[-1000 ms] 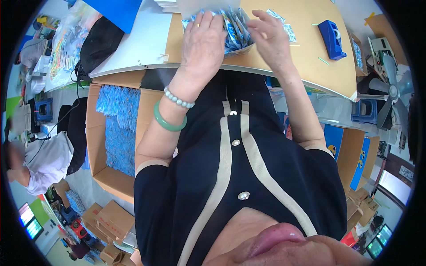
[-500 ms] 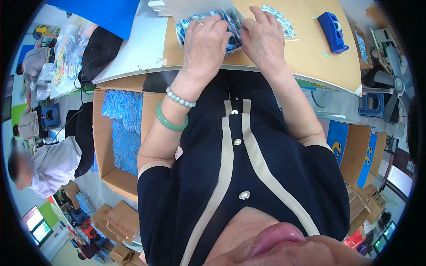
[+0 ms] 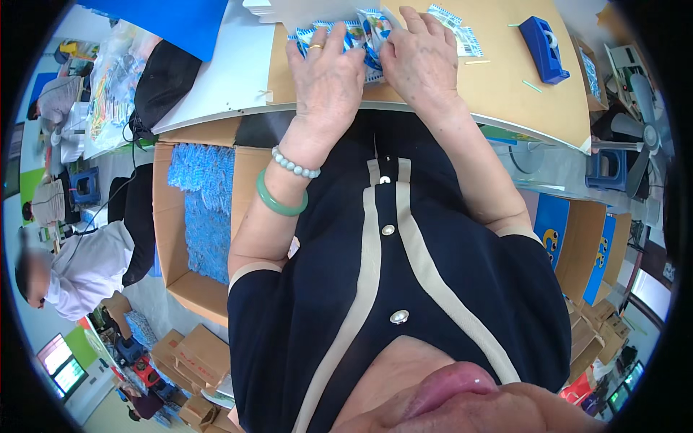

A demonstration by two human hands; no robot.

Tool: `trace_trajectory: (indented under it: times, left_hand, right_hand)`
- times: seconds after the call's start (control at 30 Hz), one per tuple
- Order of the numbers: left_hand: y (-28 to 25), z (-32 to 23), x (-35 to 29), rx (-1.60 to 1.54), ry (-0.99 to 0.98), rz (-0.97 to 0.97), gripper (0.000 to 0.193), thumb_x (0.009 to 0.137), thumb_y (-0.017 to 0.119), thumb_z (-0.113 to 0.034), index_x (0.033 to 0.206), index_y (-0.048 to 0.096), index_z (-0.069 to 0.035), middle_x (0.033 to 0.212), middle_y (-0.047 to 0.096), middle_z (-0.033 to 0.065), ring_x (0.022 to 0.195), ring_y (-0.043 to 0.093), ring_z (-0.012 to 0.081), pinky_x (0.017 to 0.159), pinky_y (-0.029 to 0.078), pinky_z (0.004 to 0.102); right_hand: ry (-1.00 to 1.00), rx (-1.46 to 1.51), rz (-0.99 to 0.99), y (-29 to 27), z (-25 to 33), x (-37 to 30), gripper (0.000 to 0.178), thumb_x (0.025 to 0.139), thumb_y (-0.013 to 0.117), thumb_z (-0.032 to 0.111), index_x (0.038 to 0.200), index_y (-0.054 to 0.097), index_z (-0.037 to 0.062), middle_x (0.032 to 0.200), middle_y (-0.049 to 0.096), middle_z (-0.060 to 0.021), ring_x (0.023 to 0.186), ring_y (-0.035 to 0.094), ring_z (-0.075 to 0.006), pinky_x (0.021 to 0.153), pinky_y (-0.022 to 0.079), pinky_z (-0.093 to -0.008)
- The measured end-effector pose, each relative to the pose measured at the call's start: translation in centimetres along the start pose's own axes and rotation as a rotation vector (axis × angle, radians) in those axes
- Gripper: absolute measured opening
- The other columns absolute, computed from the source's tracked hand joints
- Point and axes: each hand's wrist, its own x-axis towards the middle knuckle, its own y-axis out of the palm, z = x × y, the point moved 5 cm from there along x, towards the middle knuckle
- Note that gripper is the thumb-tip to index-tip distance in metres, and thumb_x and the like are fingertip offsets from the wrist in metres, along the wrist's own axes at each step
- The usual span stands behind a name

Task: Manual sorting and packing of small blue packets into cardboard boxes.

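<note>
My left hand [image 3: 326,81] rests over a row of small blue-and-white packets [image 3: 350,32] at the table's near side. Its fingers are spread, touching the packets, and it wears a ring. My right hand [image 3: 424,61] is at the right end of the row, fingers stretched forward, its thumb side against an upright packet [image 3: 375,27]. The packets sit close together in front of a pale white box panel [image 3: 317,10]; my hands hide much of the container's near edge. More loose packets [image 3: 456,30] lie on the table past my right hand.
A blue tape dispenser [image 3: 543,52] stands on the table [image 3: 498,94] at the right, near thin pale-green strips. To the left are a blue board [image 3: 173,22] and a black cap [image 3: 164,83]. Below the table, a cardboard box [image 3: 195,296] holds blue packets. A person [image 3: 90,267] sits at far left.
My left hand has shifted slightly down and left, its fingers spreading apart. The packets' printed faces now show more between my hands, one standing upright beside my right thumb.
</note>
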Motion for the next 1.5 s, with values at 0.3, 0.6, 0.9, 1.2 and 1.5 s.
trace_trajectory:
  times: [0.3, 0.6, 0.9, 1.2, 1.5]
  left_hand:
    - [1.7, 1.0, 0.9, -0.281, 0.116, -0.116, 0.019, 0.089, 0.060, -0.014, 0.105, 0.066, -0.008, 0.120, 0.061, 0.0126, 0.120, 0.054, 0.0306, 0.103, 0.034, 0.0543]
    - [1.5, -0.6, 0.7, -0.046, -0.005, 0.043, 0.031, 0.087, 0.064, -0.023, 0.114, 0.062, -0.007, 0.118, 0.062, 0.0088, 0.119, 0.054, 0.0307, 0.101, 0.030, 0.0620]
    - [1.0, -0.1, 0.2, -0.012, -0.016, 0.031, 0.030, 0.085, 0.067, -0.023, 0.111, 0.063, -0.008, 0.118, 0.062, 0.0105, 0.119, 0.054, 0.0293, 0.103, 0.026, 0.0632]
    - [0.1, 7.7, -3.5, -0.666, -0.637, -0.410, 0.030, 0.092, 0.060, -0.023, 0.115, 0.058, -0.003, 0.125, 0.059, 0.0168, 0.115, 0.056, 0.0354, 0.106, 0.035, 0.0435]
    - [6.0, 8.5, -1.0, -0.554, -0.759, 0.009, 0.049, 0.099, 0.052, -0.030, 0.135, 0.039, 0.001, 0.131, 0.054, 0.0184, 0.118, 0.055, 0.0294, 0.104, 0.039, 0.0406]
  right_hand:
    - [0.099, 0.296, 0.282, 1.2, -2.3, -1.7, 0.026, 0.087, 0.067, 0.024, 0.106, 0.071, 0.0063, 0.126, 0.061, -0.0118, 0.119, 0.056, -0.0287, 0.097, 0.045, -0.0398]
    - [0.882, 1.181, 0.390, 7.8, -8.5, -2.5, 0.044, 0.090, 0.065, 0.027, 0.126, 0.059, 0.0031, 0.122, 0.062, -0.0090, 0.113, 0.058, -0.0189, 0.095, 0.046, -0.0338]
    - [0.874, 1.334, 0.619, 8.2, -4.7, -1.5, 0.052, 0.087, 0.069, 0.025, 0.132, 0.052, 0.0039, 0.117, 0.063, -0.0096, 0.107, 0.062, -0.0175, 0.092, 0.050, -0.0300]
    - [0.852, 1.172, 0.545, 8.5, -5.2, -1.7, 0.058, 0.086, 0.069, 0.024, 0.136, 0.047, 0.0025, 0.122, 0.060, -0.0136, 0.111, 0.061, -0.0184, 0.093, 0.049, -0.0282]
    - [0.848, 1.194, 0.498, 8.9, -4.5, -1.6, 0.057, 0.086, 0.070, 0.019, 0.134, 0.046, 0.0013, 0.125, 0.058, -0.0134, 0.112, 0.060, -0.0180, 0.093, 0.049, -0.0279]
